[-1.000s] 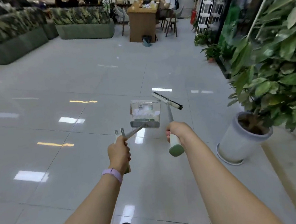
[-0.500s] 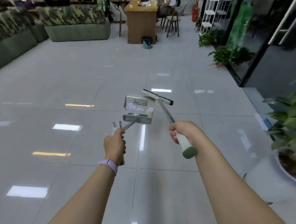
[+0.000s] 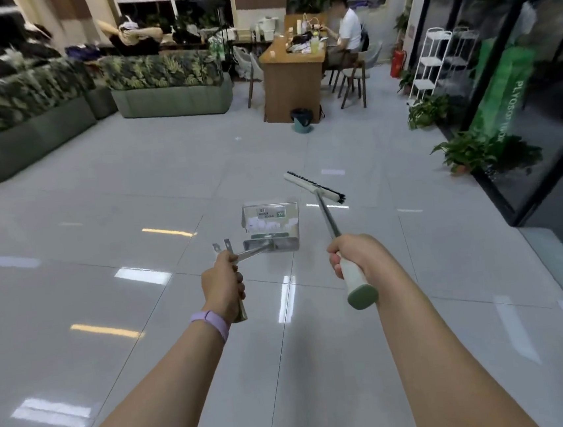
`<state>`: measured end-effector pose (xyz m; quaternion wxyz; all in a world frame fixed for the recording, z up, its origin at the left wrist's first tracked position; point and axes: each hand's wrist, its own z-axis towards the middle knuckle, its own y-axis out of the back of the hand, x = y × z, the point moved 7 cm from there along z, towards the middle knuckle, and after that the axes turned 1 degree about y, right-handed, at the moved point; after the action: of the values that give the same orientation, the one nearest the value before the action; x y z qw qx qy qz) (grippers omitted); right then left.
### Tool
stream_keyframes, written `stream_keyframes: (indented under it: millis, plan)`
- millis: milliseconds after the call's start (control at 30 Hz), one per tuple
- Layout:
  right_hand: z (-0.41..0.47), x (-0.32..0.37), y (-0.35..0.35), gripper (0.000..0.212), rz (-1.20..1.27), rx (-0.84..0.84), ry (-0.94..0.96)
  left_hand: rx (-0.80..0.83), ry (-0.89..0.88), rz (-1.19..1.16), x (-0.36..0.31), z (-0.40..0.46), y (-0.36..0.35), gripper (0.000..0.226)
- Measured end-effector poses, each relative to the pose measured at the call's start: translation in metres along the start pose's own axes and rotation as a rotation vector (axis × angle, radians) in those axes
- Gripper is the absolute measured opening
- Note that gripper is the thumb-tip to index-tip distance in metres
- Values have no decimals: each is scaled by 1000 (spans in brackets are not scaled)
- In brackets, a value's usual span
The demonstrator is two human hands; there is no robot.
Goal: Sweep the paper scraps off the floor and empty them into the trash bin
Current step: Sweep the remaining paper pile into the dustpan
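Left hand point(image 3: 223, 284) clenched round the dustpan point(image 3: 271, 226) handle; pan held out ahead of it, above the floor point(image 3: 66, 206), mouth facing up and away. Pale scraps point(image 3: 267, 224) appear to lie inside, seen through the clear wall. Right hand point(image 3: 348, 258) grips the pale end of the broom point(image 3: 315, 189), head raised ahead and right of the pan, not touching it.

Bin point(image 3: 301, 120) far ahead of both hands, by the desk point(image 3: 291, 74) foot. No loose scraps made out on the floor.

Risks, judged: pan tips or swings while walking, and light scraps slide out over the lip. Broom head could knock the pan wall. Glossy tile may be slick underfoot.

Writing: pan label illegible. Green strip on the glass point(image 3: 502, 88) far right reads roughly "PLYOSOFT", uncertain.
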<state>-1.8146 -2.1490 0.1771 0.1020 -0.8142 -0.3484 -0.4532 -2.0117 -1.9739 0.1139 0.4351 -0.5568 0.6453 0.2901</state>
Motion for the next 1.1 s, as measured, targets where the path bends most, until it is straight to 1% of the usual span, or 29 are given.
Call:
stream_keyframes:
  millis: [133, 267, 333, 533, 667, 800, 933, 1100]
  plan:
    - [89, 83, -6, 7, -18, 35, 23, -21, -36, 52, -43, 81, -57, 18]
    - [182, 149, -26, 3, -96, 88, -17, -53, -44, -2, -87, 167, -99, 17]
    - [230, 178, -34, 3, -119, 108, -34, -58, -65, 12, -108, 218, -121, 19]
    - [385, 274, -60, 4, 15, 167, -106, -22, -104, 73, -155, 392, -198, 22]
    - [476, 352, -77, 4, 47, 138, -106, 12, -124, 138, -205, 494, -276, 24]
    - [556, 421, -68, 4, 87, 86, -86, 36, -130, 192, -259, 580, -357, 21]
    - [644, 479, -53, 4, 112, 49, -101, 61, -88, 153, -293, 661, -443, 20]
    - [780, 545, -34, 7, 104, 15, -102, 93, -65, 89, -321, 757, -562, 20]
